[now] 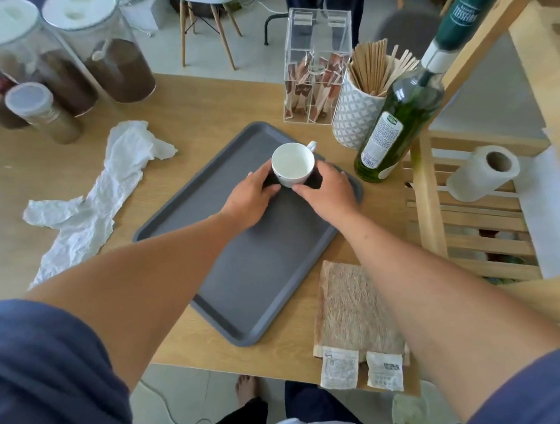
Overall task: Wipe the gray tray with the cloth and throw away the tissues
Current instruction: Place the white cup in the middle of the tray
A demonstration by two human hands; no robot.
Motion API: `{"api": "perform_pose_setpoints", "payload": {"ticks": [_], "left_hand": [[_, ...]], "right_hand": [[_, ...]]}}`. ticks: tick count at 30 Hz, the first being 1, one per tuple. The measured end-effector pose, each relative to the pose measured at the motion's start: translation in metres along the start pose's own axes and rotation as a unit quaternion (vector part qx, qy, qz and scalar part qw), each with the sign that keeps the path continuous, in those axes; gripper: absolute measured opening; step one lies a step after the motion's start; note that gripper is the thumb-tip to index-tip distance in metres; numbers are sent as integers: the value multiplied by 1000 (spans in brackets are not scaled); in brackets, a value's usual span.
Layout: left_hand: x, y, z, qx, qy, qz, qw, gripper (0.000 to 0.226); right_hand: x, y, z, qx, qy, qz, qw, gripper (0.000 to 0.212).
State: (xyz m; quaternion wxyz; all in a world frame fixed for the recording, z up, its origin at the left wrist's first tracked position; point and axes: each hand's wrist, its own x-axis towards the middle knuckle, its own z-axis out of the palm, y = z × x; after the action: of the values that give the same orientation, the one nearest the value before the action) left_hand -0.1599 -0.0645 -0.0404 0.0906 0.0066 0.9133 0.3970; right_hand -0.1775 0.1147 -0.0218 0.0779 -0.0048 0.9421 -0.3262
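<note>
The gray tray (261, 276) lies at a slant in the middle of the wooden table. A white cup (293, 163) stands on a dark saucer at the tray's far end. My left hand (251, 195) and my right hand (327, 191) grip the saucer from either side, just under the cup. The beige cloth (354, 308), folded with two white labels, lies to the right of the tray near the table's front edge. Crumpled white tissues (109, 188) sprawl in a long strip on the table left of the tray.
Behind the tray stand a clear sachet box (317, 70), a patterned pot of wooden stirrers (360, 115) and a green bottle (399, 120). Coffee jars (111, 50) line the far left. A slatted wooden shelf with a paper towel roll (484, 172) is at right.
</note>
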Motion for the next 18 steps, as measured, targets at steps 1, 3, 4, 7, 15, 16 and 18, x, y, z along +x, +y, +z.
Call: {"api": "perform_pose_setpoints", "payload": {"ticks": [1,3,4,7,15,16,18], "left_hand": [[-2,3,2,-25,6,-2,1000,51],[-9,5,3,-59,16,-10,998,50],[-14,5,4,-70,20,-13,997,49],[-35,0,2,-93,41,-8,995,46],[-102,-34,-11,-88,82,-26,992,43],[-106,-38,-12,-81,81,-28,993,43],[-111,-42,-15,-73,79,-26,994,45]], "right_hand": [[-1,-1,1,17,-3,10,1000,51],[-6,-3,3,51,-3,16,999,50],[-10,-5,4,62,-3,14,998,50],[-26,-9,8,67,-14,11,998,50],[-81,-40,37,96,-26,-24,995,39],[-85,-42,40,100,-21,-26,994,38],[-91,-45,44,97,-9,-27,995,37]]}}
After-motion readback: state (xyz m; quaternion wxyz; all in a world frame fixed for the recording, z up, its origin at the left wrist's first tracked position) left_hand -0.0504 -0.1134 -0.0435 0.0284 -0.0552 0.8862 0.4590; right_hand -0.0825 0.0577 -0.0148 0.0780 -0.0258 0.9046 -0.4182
